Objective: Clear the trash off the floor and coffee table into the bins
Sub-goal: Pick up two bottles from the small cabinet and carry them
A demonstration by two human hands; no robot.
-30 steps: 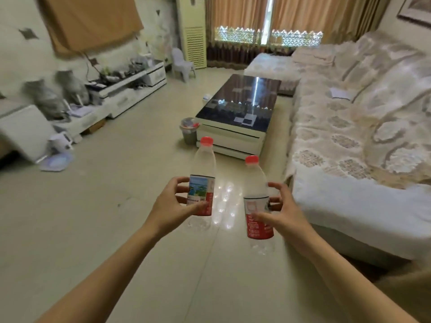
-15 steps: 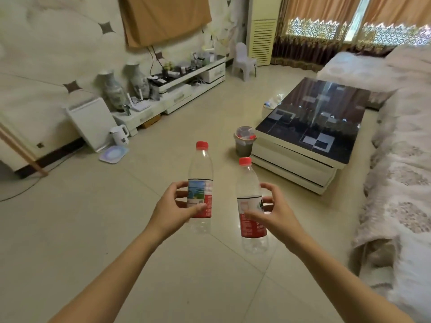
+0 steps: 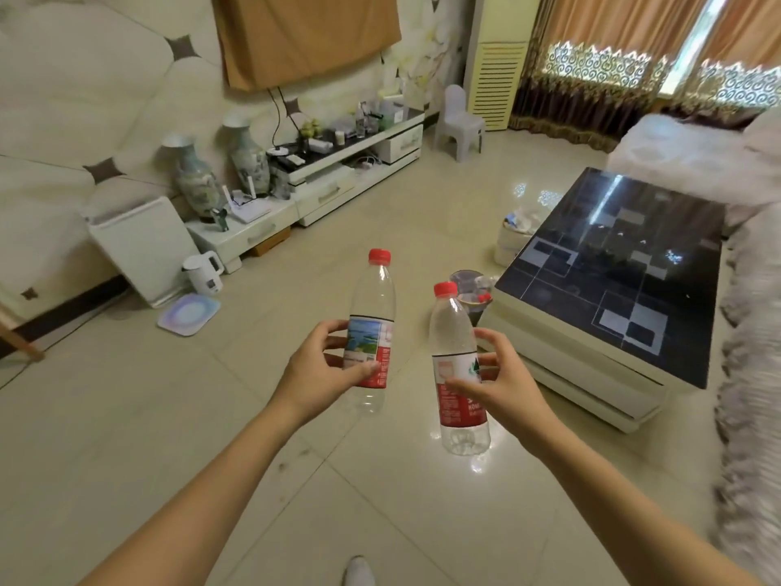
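Two empty bottles are being carried upright, one in each hand, and the likeliest slip is a dropped or crushed bottle. The left hand [image 3: 315, 376] pinches the left bottle [image 3: 372, 332] at its label between thumb and curled fingers [image 3: 334, 332], a light hold on a thin, clear wall. The right hand [image 3: 503, 384] wraps the right bottle [image 3: 458, 370] the same way, thumb across the red label and fingers [image 3: 492, 336] curled behind. Both grips look loose rather than firm, so a quick swing toward a bin could let a bottle twist out, and since the bottles appear empty and light they would likely bounce and roll on the glossy tiled floor [image 3: 169, 416], perhaps under the counter [image 3: 608, 289].

A second risk is the drop itself. The near bin [image 3: 469, 289], on the floor just beside the counter's near left corner, already seems to hold trash with a red cap showing, so a tall bottle could tip off the top. The far bin [image 3: 513, 234], lined with a pale bag and standing against the counter's left side, also looks filled. Which bin suits bottles I cannot tell.

Each bottle is clear plastic with a red cap; the left one's label shows a landscape picture, the right one's is red and white. Both hang in the air above the floor, near the person, left of the counter and short of the bins.
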